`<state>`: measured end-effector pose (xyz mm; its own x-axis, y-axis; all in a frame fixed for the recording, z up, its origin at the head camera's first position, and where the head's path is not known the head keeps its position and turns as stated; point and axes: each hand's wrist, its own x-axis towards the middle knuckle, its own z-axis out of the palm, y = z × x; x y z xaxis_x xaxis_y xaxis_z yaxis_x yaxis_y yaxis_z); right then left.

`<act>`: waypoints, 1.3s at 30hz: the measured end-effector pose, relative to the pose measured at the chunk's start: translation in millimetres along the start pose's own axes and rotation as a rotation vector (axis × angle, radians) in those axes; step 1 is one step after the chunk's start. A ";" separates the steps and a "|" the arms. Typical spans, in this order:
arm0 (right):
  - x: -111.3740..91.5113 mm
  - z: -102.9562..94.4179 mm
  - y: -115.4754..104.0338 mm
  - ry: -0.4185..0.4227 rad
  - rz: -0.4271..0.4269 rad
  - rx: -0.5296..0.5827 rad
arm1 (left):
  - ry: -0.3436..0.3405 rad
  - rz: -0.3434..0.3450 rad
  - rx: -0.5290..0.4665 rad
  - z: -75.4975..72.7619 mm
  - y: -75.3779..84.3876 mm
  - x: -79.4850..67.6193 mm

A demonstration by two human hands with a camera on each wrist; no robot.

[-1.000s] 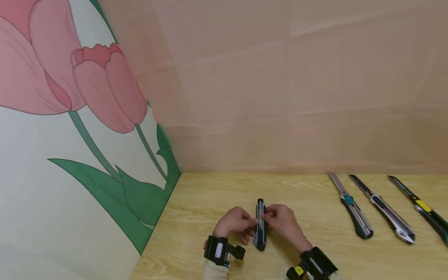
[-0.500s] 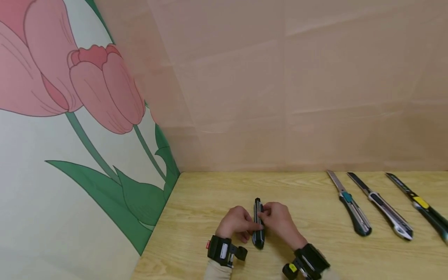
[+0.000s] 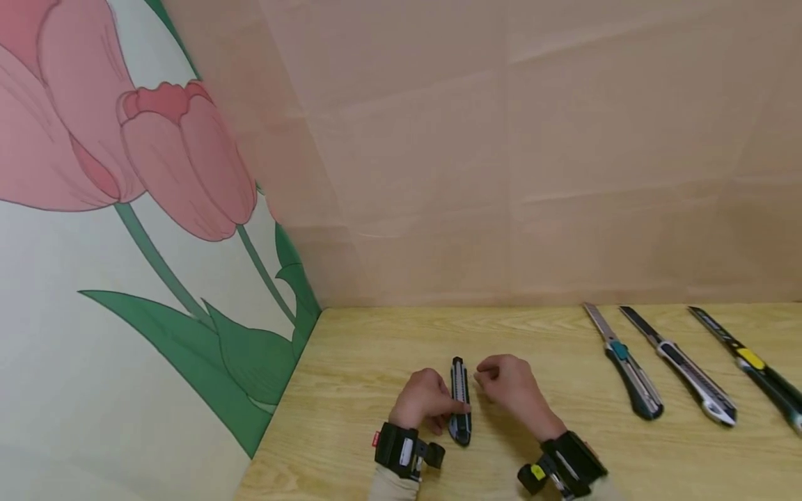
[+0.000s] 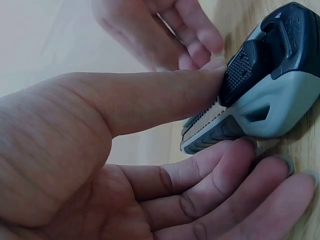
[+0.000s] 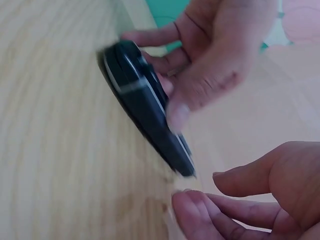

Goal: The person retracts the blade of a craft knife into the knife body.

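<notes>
A black and grey box cutter lies on the wooden table in front of me, its narrow end facing away. My left hand pinches it from the left: the thumb presses on the textured black slider, and the fingers lie along its side, as the left wrist view shows. No bare blade is visible at its narrow end. My right hand hovers just right of the box cutter, apart from it. In the right wrist view its thumb and fingers are loosely bent with nothing between them.
Three more box cutters lie slanted at the right: one with a teal slider, one grey and white, and one with a yellow slider. A brown sheet rises behind the table; a tulip-patterned panel stands left.
My right hand has let go of the box cutter and drawn off to the right. The left thumb has slid across onto the box cutter's top, nearer its wide end.
</notes>
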<state>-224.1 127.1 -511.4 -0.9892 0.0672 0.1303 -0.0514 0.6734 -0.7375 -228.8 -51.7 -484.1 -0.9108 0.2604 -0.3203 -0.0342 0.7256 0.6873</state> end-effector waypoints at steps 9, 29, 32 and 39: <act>-3.5 -67.0 37.6 0.110 -0.028 -0.098 | -0.009 0.023 0.019 -1.5 -0.4 -1.1; -2.0 -155.9 147.4 0.217 0.256 -0.307 | 0.053 0.003 0.056 1.9 5.0 -3.7; -2.5 -153.2 146.7 0.217 0.213 -0.324 | 0.058 0.003 0.056 2.1 6.2 -5.3; 0.5 -151.5 146.4 0.159 0.261 -0.339 | 0.051 0.007 0.061 1.5 5.2 -3.8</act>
<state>-211.4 337.2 -518.9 -0.9283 0.3610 0.0887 0.2709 0.8204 -0.5036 -224.9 -47.9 -480.3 -0.9306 0.2345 -0.2810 -0.0038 0.7616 0.6480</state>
